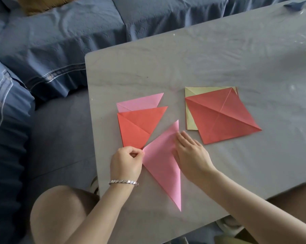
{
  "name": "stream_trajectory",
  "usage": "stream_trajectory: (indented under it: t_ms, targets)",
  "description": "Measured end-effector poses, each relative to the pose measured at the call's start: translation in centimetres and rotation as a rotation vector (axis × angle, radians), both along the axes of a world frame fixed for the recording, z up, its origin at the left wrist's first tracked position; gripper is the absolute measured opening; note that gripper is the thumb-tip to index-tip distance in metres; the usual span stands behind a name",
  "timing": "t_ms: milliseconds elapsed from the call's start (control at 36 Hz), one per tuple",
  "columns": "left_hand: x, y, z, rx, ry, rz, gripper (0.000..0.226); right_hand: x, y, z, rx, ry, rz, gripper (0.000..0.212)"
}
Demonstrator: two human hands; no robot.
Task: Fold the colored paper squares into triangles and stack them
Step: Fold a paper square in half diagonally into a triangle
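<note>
A pink paper triangle (pixel 163 166) lies folded on the grey table (pixel 219 59) in front of me. My left hand (pixel 125 162) pinches its left corner between thumb and fingers. My right hand (pixel 189 152) rests flat on its right edge, fingers together. Just behind it lies a red folded triangle (pixel 140 125) on top of a lighter pink folded triangle (pixel 141 103). To the right, a red creased square (pixel 222 117) tops a pile of unfolded sheets, with a yellow sheet (pixel 191 92) showing beneath.
A blue covered sofa (pixel 60 41) runs behind and to the left of the table. The table's left edge is close to the stacked triangles. My knees show below the near edge. A small blue object (pixel 294 5) sits at the far right corner.
</note>
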State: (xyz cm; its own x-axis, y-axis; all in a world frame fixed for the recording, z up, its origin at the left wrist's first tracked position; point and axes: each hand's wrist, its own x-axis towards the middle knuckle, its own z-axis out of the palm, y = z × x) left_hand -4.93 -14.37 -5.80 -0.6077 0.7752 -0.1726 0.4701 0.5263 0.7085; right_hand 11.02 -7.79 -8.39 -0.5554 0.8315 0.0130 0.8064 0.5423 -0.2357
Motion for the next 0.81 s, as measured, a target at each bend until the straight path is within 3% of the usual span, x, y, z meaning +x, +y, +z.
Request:
stream_trajectory:
  t_ms: [83,222,333,806]
  targets:
    - [-0.1,0.0,-0.1,0.005,-0.006,-0.009,0.013,-0.8,1.9,1.0,0.023,0.003,-0.042,0.034]
    - [-0.4,0.0,-0.3,0.008,0.004,-0.015,0.012,-1.1,4.0,1.8,-0.04,-0.198,-0.01,0.042]
    - [-0.4,0.0,-0.4,0.018,0.029,-0.012,0.01,-1.1,4.4,2.2,-0.08,-0.218,0.004,0.043]
    - [-0.1,-0.4,-0.6,0.046,0.037,-0.009,0.016,3.1,-2.8,2.2,-0.319,-0.168,0.222,0.106]
